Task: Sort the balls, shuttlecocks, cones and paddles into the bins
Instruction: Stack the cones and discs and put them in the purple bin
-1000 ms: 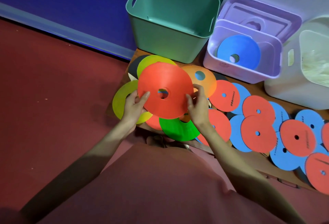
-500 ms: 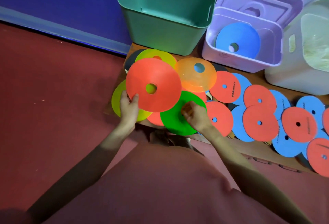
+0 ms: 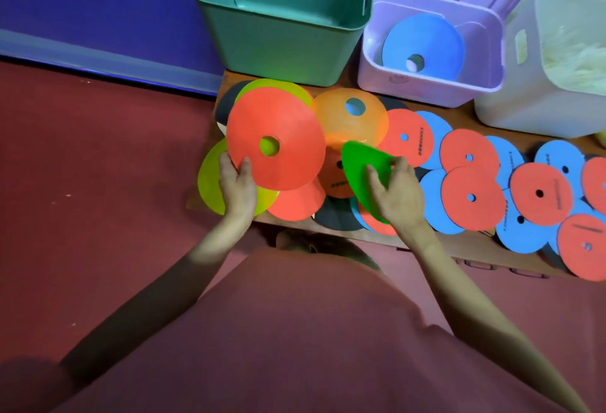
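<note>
Left grip (image 3: 236,183) pinches the rim of a red disc cone (image 3: 275,138) raised over the pile; right grip (image 3: 395,192) curls round a green disc cone (image 3: 362,163), tilted up off the tabletop (image 3: 459,242). Both look thin, light and bendy, best held by the edge; the lilac bin (image 3: 370,61) with a blue cone lies beyond.

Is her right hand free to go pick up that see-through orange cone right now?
Probably not yet. The right hand already grips the green cone, so it is occupied. The orange cone lies uncovered just beyond it, so the path itself looks free.
</note>
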`<state>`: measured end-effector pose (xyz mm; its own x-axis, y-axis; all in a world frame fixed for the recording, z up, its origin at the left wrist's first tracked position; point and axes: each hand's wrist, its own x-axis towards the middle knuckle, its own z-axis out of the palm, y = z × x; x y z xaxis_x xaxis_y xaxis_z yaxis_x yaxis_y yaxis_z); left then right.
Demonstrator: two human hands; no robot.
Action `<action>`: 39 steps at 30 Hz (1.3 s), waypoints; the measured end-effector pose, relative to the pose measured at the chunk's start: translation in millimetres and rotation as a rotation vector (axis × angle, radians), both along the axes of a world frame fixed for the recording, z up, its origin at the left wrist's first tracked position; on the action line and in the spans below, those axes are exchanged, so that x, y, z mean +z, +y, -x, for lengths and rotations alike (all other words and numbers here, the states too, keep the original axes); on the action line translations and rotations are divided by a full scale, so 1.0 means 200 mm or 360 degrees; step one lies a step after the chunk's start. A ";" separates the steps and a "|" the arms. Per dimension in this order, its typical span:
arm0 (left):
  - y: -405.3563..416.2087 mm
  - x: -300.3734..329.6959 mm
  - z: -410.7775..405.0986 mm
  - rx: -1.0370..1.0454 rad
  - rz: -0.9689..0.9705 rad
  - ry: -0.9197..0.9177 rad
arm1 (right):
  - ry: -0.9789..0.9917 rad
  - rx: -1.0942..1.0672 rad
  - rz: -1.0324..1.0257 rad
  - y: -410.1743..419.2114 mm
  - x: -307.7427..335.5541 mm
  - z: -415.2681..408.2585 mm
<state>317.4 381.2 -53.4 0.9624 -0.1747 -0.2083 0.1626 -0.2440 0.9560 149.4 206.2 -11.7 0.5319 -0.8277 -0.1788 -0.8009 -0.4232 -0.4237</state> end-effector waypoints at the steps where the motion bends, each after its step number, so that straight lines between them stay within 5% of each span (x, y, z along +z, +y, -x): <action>1: -0.01 0.00 0.00 -0.0011 -0.0011 -0.0004 | -0.0070 -0.0093 -0.0060 -0.01 0.04 0.00; 8: -0.08 -0.03 -0.01 -0.0187 -0.0084 0.0147 | -0.0426 0.0026 -0.0261 -0.05 0.21 -0.08; 12: -0.15 0.02 0.01 -0.0281 -0.0035 0.0216 | -0.1140 -0.0086 -0.0877 -0.09 0.23 -0.12; 16: -0.20 0.10 0.04 -0.0384 0.0238 0.0497 | -0.1108 -0.0190 -0.1318 -0.14 0.14 -0.15; 23: -0.26 0.17 0.09 -0.0516 0.0431 0.0653 | -0.0852 0.0017 -0.0289 -0.27 -0.03 -0.11; 29: -0.34 0.19 0.14 -0.0506 0.0471 0.0660 | -0.0785 0.0140 -0.0370 -0.35 -0.13 -0.12; 39: -0.35 0.08 0.11 -0.0131 0.0049 0.0230 | -0.0620 0.0371 -0.0299 -0.49 -0.27 -0.24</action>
<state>295.4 311.8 -37.4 0.9050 -0.2604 -0.3365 0.2793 -0.2329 0.9315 196.5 107.4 -64.7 0.7562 -0.6512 -0.0646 -0.4606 -0.4596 -0.7593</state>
